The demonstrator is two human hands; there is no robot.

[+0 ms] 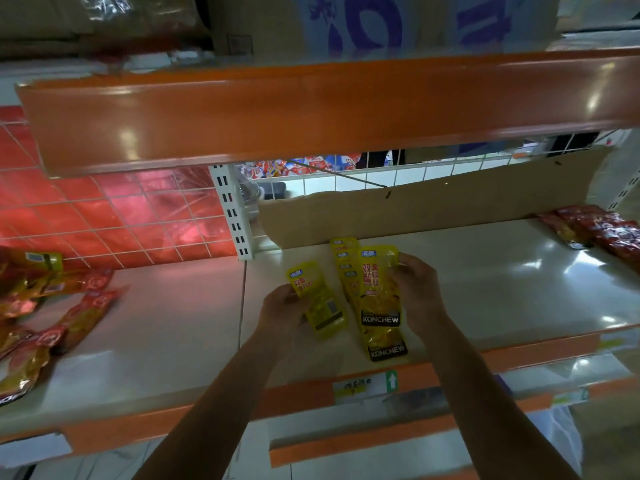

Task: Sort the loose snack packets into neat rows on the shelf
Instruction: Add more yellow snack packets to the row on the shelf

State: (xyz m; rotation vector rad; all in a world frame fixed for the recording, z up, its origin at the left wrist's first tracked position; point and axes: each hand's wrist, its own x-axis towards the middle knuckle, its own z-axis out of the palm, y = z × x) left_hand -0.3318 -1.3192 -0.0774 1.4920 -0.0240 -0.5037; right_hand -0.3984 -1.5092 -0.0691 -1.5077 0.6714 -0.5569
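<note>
On the shelf [485, 271], the left hand [282, 311] grips one yellow packet [317, 299]; the right hand [414, 285] pinches another packet [379, 289] atop a row [344, 261], seemingly all lengthwise near-to-far.

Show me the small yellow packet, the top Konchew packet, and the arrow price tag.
small yellow packet [320, 301], head view, middle of its face
top Konchew packet [379, 296], head view, yellow centre above the logo
arrow price tag [365, 386], head view, its printed middle

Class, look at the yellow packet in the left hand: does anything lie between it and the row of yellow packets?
Nothing visible does. The left hand grips the loose yellow packet just left of the yellow row; only bare shelf shows between them. The right hand holds the row's top packet from the far side.
</note>
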